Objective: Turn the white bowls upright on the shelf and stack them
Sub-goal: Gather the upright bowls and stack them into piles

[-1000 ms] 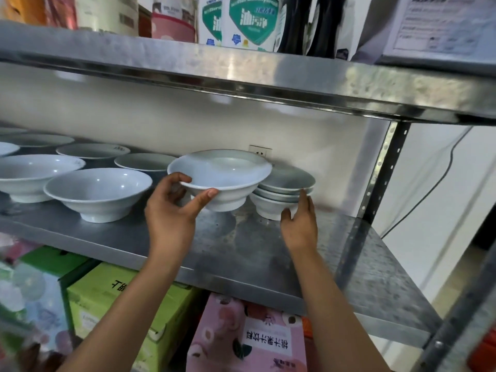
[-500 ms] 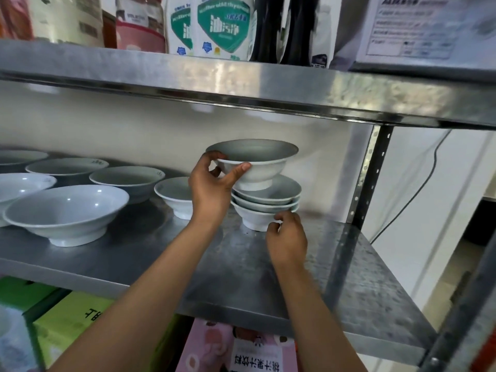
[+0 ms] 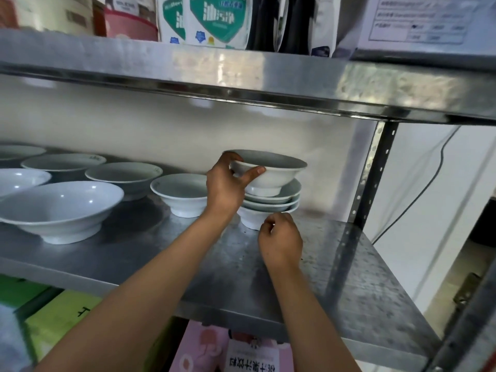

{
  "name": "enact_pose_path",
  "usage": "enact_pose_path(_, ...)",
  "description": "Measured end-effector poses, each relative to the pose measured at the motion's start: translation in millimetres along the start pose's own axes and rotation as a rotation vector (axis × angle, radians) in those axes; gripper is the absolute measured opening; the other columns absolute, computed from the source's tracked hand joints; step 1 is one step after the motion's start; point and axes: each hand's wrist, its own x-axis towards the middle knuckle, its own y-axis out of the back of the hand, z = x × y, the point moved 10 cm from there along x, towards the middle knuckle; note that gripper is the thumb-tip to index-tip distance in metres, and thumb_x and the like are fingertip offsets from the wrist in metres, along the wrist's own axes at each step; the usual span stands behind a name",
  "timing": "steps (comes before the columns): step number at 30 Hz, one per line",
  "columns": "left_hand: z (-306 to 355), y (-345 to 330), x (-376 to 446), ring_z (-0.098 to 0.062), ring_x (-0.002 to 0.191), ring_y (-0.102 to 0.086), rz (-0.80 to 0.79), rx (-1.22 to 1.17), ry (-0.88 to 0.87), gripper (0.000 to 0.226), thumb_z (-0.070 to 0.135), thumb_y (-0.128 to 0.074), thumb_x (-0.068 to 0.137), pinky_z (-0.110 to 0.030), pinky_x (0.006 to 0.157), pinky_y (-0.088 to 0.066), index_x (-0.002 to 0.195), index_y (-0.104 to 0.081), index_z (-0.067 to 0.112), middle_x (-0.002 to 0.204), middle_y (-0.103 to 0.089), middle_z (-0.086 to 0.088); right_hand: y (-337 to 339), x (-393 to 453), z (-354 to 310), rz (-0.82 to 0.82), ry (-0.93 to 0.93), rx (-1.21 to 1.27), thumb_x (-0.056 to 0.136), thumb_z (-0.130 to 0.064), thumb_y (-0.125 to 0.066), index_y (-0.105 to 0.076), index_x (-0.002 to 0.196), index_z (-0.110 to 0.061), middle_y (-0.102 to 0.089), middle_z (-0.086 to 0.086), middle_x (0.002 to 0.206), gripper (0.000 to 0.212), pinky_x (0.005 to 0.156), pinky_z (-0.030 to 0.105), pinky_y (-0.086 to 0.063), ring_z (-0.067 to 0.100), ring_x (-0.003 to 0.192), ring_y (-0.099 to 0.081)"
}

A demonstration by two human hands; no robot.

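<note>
Okay, I'm seeing the left hand [image 3: 224,183] gripping a white footed ceramic bowl [image 3: 271,170] by its near-left rim, thumb curling along the outside wall and fingers hooking over the lip. That bowl is sitting upright, and its foot is touching or sitting just inside the top of a stack of white bowls [image 3: 271,205] at the right end of the steel middle shelf [image 3: 335,269]; I can't tell whether it's fully seated or a hair above. The stack is showing three nested rims under the held bowl, all upright.

The right hand [image 3: 280,238] is hovering just in front of the stack's lowest bowl, fingers loosely curling, fingertips close to the bowl's base. I'm not seeing it clamping anything, and actual contact with the base is unclear from here.

Left of the stack, a small white bowl [image 3: 178,193] is standing upright just beside it, partly hiding behind the left wrist. Further left, more white bowls are standing upright and apart from each other: a big one at the shelf front [image 3: 60,208], one behind it [image 3: 123,174], another further back [image 3: 63,162], plus two cutting off at the frame edge.

The upper steel shelf [image 3: 268,76] is carrying green-and-white bags [image 3: 217,20] and a pink tub [image 3: 128,25]. Below, a pink carton [image 3: 233,350] and a green box [image 3: 61,315] are showing.
</note>
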Motion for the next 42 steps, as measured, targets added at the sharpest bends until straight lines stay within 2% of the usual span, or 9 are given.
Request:
enact_pose_path(11,-25,-21,-2,-0.027,0.090,-0.060,-0.128,0.480,0.005,0.053,0.066,-0.070,0.065,-0.036,0.075,-0.052,0.096,-0.059,0.024,0.089,-0.068,-0.004,2,2,2,-0.023,-0.034,-0.019,0.090,-0.021,-0.048,-0.061,0.094,-0.012,-0.062,0.004,0.101,0.017,0.072,0.030,-0.046,0.023,0.089,-0.060)
enact_pose_path(17,-32,-32,-12,-0.025,0.097,-0.062,-0.269,0.430,-0.080,0.039,0.042,-0.061,0.088,-0.029,0.084,-0.050,0.116,-0.062,0.016,0.110,-0.065,-0.009,1,2,-5,-0.031,0.056,0.000,0.089,-0.020,-0.050,-0.059,0.094,-0.014,-0.062,0.003,0.101,0.012,0.072,0.030,-0.043,0.024,0.092,-0.059)
enact_pose_path(19,-41,-35,-21,-0.025,0.114,-0.055,-0.371,0.437,-0.085,0.049,0.038,-0.056,0.092,-0.028,0.094,-0.044,0.136,-0.048,0.018,0.133,-0.053,-0.010,2,2,-6,-0.022,0.065,0.013,0.088,-0.020,-0.051,-0.059,0.093,-0.016,-0.063,0.003,0.100,0.011,0.071,0.031,-0.043,0.024,0.090,-0.059)
enact_pose_path(22,-47,-29,-37,-0.024,0.144,-0.019,-0.463,0.506,-0.082,0.072,0.044,-0.049,0.094,-0.038,0.115,-0.026,0.151,-0.011,0.024,0.158,-0.015,-0.009,4,-2,-9,-0.016,0.088,0.024,0.088,-0.019,-0.052,-0.060,0.095,-0.017,-0.064,0.002,0.100,0.011,0.071,0.031,-0.045,0.024,0.089,-0.060)
enact_pose_path(24,-38,-10,-42,-0.019,0.147,-0.003,-0.420,0.500,-0.143,0.078,0.044,-0.048,0.094,-0.035,0.117,-0.016,0.151,0.000,0.022,0.160,-0.001,-0.005,7,-5,-14,0.005,0.088,0.076,0.088,-0.018,-0.054,-0.060,0.101,-0.017,-0.066,0.002,0.101,0.014,0.073,0.032,-0.047,0.025,0.089,-0.062)
enact_pose_path(29,-17,56,-42,-0.013,0.147,0.003,-0.329,0.537,-0.263,0.072,0.037,-0.045,0.097,-0.030,0.117,-0.010,0.152,0.000,0.022,0.161,0.004,0.003,14,-16,-49,0.108,0.080,0.203,0.087,-0.016,-0.056,-0.056,0.111,-0.020,-0.067,-0.003,0.104,0.025,0.074,0.026,-0.044,0.017,0.090,-0.063)
enact_pose_path(33,-15,116,-39,-0.013,0.147,0.001,-0.273,0.521,-0.287,0.071,0.026,-0.050,0.096,-0.031,0.119,-0.011,0.152,-0.008,0.018,0.160,-0.003,0.000,-25,-36,-104,0.022,0.056,0.330,0.085,-0.014,-0.056,-0.054,0.111,-0.026,-0.064,-0.009,0.103,0.029,0.081,0.030,-0.050,0.011,0.091,-0.061)
enact_pose_path(38,-22,211,-31,-0.003,0.145,0.003,-0.187,0.528,-0.264,0.067,0.026,-0.050,0.095,-0.010,0.112,0.002,0.151,-0.013,0.021,0.159,-0.007,0.005,-74,-59,-185,-0.071,0.060,0.466,0.086,-0.012,-0.059,-0.058,0.107,-0.026,-0.064,-0.006,0.098,0.026,0.079,0.033,-0.054,0.012,0.085,-0.062)
enact_pose_path(42,-28,289,-16,-0.003,0.144,-0.004,-0.114,0.516,-0.235,0.061,0.027,-0.047,0.095,-0.007,0.111,-0.001,0.150,-0.022,0.018,0.158,-0.017,0.004,-113,-80,-240,-0.215,0.043,0.552,0.087,-0.011,-0.060,-0.060,0.095,-0.034,-0.066,-0.015,0.090,0.024,0.074,0.017,-0.049,-0.002,0.079,-0.061)
